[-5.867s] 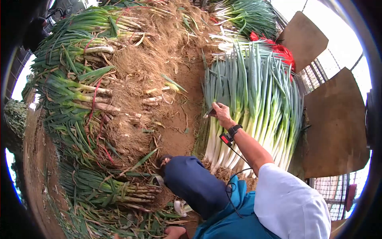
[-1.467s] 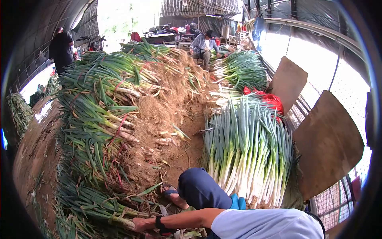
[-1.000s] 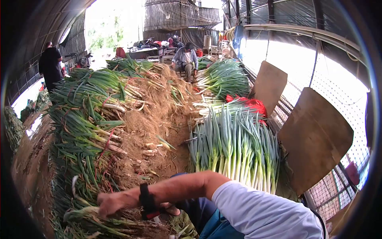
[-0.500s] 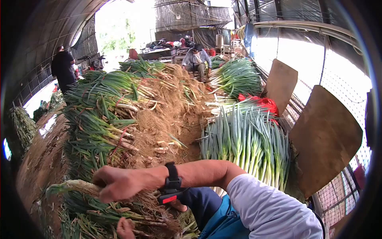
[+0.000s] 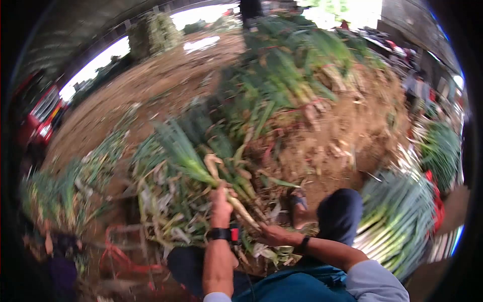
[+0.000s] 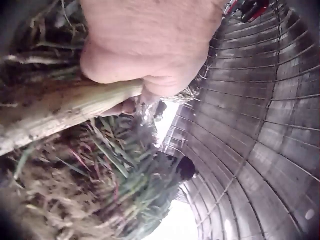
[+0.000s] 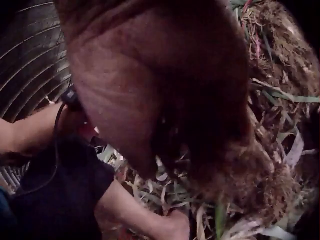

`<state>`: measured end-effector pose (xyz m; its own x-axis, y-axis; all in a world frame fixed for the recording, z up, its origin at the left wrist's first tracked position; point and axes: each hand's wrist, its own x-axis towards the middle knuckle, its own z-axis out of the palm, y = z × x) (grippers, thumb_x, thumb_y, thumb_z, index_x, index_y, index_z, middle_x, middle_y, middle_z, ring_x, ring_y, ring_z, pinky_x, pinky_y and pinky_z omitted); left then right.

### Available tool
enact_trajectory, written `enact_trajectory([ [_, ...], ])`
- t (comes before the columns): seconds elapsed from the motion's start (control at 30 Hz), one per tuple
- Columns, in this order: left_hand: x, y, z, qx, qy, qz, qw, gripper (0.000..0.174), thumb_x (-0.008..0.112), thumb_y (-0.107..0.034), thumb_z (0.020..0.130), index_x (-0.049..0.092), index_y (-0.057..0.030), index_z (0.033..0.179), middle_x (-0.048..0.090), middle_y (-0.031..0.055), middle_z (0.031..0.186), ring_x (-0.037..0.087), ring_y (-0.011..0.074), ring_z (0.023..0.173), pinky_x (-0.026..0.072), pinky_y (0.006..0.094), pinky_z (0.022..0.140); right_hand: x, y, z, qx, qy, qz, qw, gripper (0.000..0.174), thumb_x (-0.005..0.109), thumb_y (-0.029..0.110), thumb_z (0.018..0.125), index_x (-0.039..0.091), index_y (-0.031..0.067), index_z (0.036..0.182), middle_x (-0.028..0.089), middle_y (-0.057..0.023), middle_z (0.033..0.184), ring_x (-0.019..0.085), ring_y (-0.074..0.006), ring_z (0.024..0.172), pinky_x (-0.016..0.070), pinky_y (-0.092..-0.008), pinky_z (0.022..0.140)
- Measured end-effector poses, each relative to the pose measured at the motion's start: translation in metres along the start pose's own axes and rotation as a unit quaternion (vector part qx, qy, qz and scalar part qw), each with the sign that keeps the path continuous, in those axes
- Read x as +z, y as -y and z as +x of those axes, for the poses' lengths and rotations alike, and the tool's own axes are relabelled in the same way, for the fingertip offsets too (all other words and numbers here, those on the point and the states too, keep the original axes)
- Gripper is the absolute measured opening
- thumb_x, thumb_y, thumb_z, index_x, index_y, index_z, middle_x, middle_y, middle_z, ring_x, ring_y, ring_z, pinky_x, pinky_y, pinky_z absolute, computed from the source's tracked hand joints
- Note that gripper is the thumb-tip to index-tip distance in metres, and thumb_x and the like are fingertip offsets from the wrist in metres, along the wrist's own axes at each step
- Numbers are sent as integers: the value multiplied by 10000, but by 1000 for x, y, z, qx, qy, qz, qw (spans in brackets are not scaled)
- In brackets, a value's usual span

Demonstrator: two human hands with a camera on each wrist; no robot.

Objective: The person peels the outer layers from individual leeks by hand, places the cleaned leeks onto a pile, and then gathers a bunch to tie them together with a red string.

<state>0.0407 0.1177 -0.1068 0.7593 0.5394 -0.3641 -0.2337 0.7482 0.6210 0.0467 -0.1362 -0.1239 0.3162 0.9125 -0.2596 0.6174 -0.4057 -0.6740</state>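
Observation:
A long green onion [image 5: 242, 212] lies slantwise between my hands, its leaves fanned up to the left. My left hand [image 5: 220, 205] grips it around the middle, just below the leaves. In the left wrist view the pale, soil-stained stem [image 6: 65, 111] comes out from under the curled fingers. My right hand [image 5: 276, 235] holds its lower, root end. The right wrist view shows that hand [image 7: 150, 75] dark, with brown roots [image 7: 240, 175] below its fingers; its fingertips are hidden. Directly beyond lies a heap of untrimmed green onions [image 5: 282, 75].
Loose leaves and peelings [image 5: 171, 211] litter the ground at left. A red-framed stand [image 5: 123, 251] is at lower left. Cleaned green onions [image 5: 397, 216] lie stacked at right, a dark blade-like tool [image 5: 373, 176] by them. Another person [image 5: 416, 90] sits far back.
The view has swung left. The right hand took hold of a green onion from the heap and brought it round; the left hand now grips its stem too. The blade-like tool left the right hand earlier.

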Motion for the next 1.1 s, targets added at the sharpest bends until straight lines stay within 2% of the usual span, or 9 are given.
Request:
enact_trajectory([
  [0.1,-21,16,-19,28,-55,34,998,177,619,-145,945,506,-47,1039,568,76,793,545,178,606,466,349,484,17,-70,-2,-123,146,-48,980,348,670,273,820,575,20,1041,622,-198,795,624,-429,776,491,-503,636],
  [0.2,-42,28,-28,21,-31,29,999,222,636,-140,937,497,-58,1090,563,71,826,549,181,621,451,346,490,-64,-39,35,81,154,-198,965,350,617,212,825,637,28,1123,667,-203,1016,654,-351,932,510,-459,767],
  [0.27,-38,27,-34,10,3,0,1000,236,641,-133,933,492,-61,1101,563,73,837,544,178,627,444,348,494,-104,-38,59,-104,-128,-121,979,339,637,242,844,639,42,1117,672,-206,954,678,-317,818,517,-437,692],
  [0.33,-37,27,-44,-15,40,52,998,177,646,-104,915,547,-62,1055,557,45,790,536,143,639,463,291,539,-145,-2,82,-29,-117,1,993,302,627,239,887,653,53,1123,693,-157,923,670,-252,760,520,-394,674],
  [0.43,-35,13,-70,260,162,679,667,708,688,-36,744,449,-83,1408,495,207,1344,523,348,1162,444,406,965,-110,-32,124,-135,3,484,865,456,549,426,943,611,118,1274,650,-117,1202,626,-188,1057,505,-309,836],
  [0.53,5,19,-61,30,94,144,985,501,454,-463,985,485,-115,1345,551,77,1201,548,223,1038,471,395,845,-129,33,134,-26,-200,163,966,442,617,448,878,640,7,863,492,7,626,465,-108,599,401,-350,547],
  [0.77,-20,1,-16,43,3,224,974,504,472,-387,991,463,-66,1380,565,111,1241,574,234,1024,474,382,871,-143,94,72,-273,-272,283,878,82,598,46,861,547,-10,828,440,-79,645,420,-126,639,385,-343,585],
  [0.97,-53,-10,7,78,26,297,951,511,487,-323,997,445,-25,1409,578,139,1276,596,243,1012,476,370,894,-183,77,25,-160,-202,53,965,325,625,285,848,593,-30,777,570,-228,692,560,-386,648,433,-463,591],
  [1.1,27,0,-35,30,-59,235,970,521,477,-424,986,487,-48,1346,561,116,1224,556,242,1070,477,370,892,-202,2,59,-164,-251,40,953,331,684,297,839,615,-25,815,563,-169,640,547,-228,581,437,-417,529],
])
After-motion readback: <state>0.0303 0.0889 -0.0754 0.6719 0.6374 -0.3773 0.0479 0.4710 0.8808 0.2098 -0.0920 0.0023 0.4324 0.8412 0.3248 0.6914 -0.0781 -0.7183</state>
